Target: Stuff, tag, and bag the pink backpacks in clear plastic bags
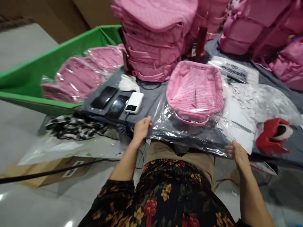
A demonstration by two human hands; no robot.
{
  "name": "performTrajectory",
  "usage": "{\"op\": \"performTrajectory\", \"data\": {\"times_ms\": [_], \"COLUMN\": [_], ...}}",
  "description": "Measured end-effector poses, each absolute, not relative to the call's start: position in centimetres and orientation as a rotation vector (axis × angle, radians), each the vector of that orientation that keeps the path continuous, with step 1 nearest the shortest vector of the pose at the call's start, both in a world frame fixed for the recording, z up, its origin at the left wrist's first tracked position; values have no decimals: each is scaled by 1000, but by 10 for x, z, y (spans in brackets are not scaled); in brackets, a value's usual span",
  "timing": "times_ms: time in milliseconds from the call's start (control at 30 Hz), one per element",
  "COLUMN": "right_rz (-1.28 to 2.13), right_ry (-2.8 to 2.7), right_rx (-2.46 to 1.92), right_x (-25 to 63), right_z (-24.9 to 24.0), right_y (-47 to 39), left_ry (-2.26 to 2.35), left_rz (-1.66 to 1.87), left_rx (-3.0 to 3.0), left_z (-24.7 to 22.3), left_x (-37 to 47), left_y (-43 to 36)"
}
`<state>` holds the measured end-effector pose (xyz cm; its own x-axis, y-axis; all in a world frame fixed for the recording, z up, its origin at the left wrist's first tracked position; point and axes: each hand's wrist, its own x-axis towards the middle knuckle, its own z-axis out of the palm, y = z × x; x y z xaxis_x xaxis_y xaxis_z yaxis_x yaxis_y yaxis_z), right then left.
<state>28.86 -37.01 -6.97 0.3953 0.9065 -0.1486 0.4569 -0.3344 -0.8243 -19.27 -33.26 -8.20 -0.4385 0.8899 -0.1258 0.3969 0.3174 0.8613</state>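
A pink backpack (195, 88) lies flat inside a clear plastic bag (163, 126) at the table's near edge. The bag's loose end reaches toward me past the backpack. My left hand (142, 128) pinches the bag's left corner, its fingers closed on the film. At the opposite corner, my right hand (238, 153) grips the film between thumb and fingers, which show partly through the plastic. Right of the backpack are a white sheet (242, 135) and a red tape dispenser (272, 137), nearest to my right hand.
Stacked pink backpacks (153, 41) stand behind. A green bin (21, 74) at left holds several bagged pink ones. Two dark phones (104, 97), a white power bank (134, 102) and a white cloth (128, 83) lie on the table. Clear plastic bags (272, 97) are heaped at right.
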Motion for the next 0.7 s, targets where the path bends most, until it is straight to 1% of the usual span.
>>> {"op": "performTrajectory", "data": {"times_ms": [67,133,233,300,367,433,467,500,567,633,700], "right_rz": [827,718,513,460,568,750,766,697,352,-30,-213], "right_ry": [-1180,-1242,-1372,-1401,-1342,-1250,-1234,-1261,-1417,-1630,-1836], "right_rx": [-2026,-2066,-2045,-2005,-1973,-1925,-1894,-1866,-1810,-1726,-1610], "right_x": [278,272,270,270,274,283,288,294,306,313,314], "right_z": [-62,-53,-44,-45,-52,-64,-71,-77,-89,-97,-98], "right_y": [-356,-354,-358,-357,-354,-352,-354,-357,-368,-381,-390], "left_ry": [2084,2113,2118,2168,2182,2071,1989,1917,1843,1783,1597], "left_rz": [873,763,734,745,765,796,822,855,933,966,915], "left_rx": [1335,1477,1579,1600,1585,1552,1548,1569,1752,2124,2523], "left_z": [-79,-79,-84,-88,-91,-94,-95,-96,-100,-105,-111], "left_x": [-185,-179,-178,-185,-198,-214,-223,-232,-251,-268,-280], "left_y": [-324,-324,-328,-325,-318,-313,-312,-313,-320,-330,-337]}}
